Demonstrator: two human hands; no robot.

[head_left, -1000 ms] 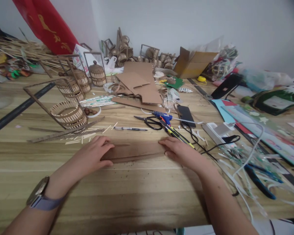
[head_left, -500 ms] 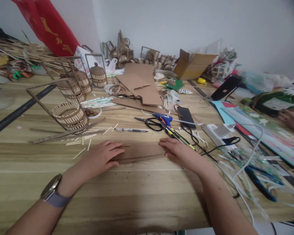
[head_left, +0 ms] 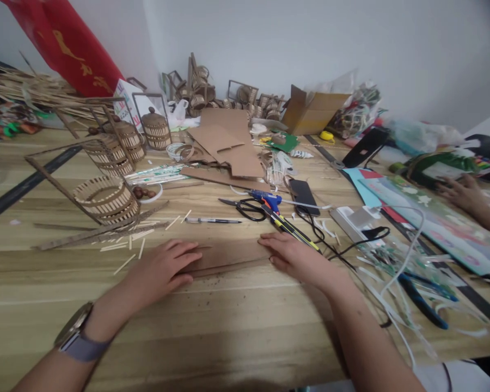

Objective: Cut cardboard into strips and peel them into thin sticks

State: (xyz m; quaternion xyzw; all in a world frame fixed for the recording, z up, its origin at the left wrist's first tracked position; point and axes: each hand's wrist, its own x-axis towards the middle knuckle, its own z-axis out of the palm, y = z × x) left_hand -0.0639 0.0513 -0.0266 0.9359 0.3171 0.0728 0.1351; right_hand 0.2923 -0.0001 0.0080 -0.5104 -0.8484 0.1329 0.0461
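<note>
Though narrow, flat matte brown cardboard (head_left: 231, 255)

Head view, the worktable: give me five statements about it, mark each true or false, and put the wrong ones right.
1. The left hand and right hand both touch the flat brown piece. True.
2. The watch is on the right wrist. False: the watch is on the left wrist.
3. The scissors lie next to the blue glue gun. True.
4. The pen stands upright in a basket. False: the pen lies flat on the table.
5. Another person's hand shows at the right. True.
</note>
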